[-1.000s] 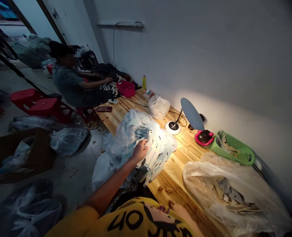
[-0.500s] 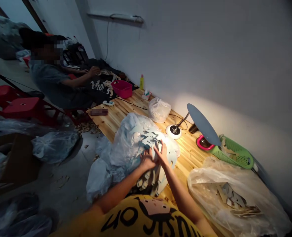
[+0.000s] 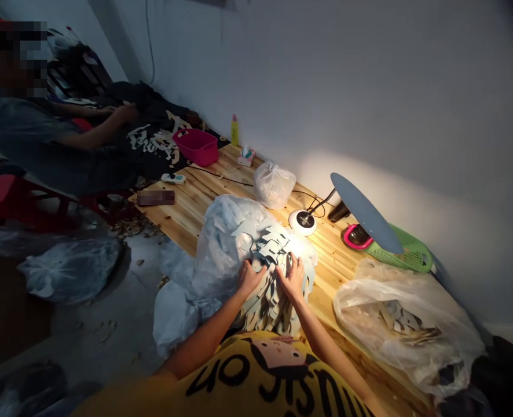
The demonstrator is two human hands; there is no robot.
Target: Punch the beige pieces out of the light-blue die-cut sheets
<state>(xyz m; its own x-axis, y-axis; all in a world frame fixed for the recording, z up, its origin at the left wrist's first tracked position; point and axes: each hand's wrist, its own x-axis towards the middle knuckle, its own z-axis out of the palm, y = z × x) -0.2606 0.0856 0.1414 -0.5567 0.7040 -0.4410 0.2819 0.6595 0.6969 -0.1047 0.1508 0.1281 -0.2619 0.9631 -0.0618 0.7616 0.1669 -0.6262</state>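
Note:
A heap of thin, pale blue-grey cut strips (image 3: 274, 240) lies in front of me, spilling from a large clear plastic bag (image 3: 215, 249). My left hand (image 3: 250, 279) rests at the left side of the heap, thumb apart from the fingers. Opposite it, my right hand (image 3: 292, 281) touches the strips with its fingers spread. Between and below the hands, beige-edged strips (image 3: 267, 304) hang down towards my lap. Neither hand visibly grips a piece, though some fingertips are hidden among the strips.
A desk lamp (image 3: 302, 222) lights the wooden table (image 3: 178, 223). Nearby are a tied white bag (image 3: 274, 185), a pink basket (image 3: 198, 147), a green basket (image 3: 413, 252) and an open plastic bag of strips (image 3: 369, 313). A co-worker (image 3: 65, 139) sits at the left.
My hands have moved apart, showing more strips between and below them. The view has turned right, so the co-worker appears farther left.

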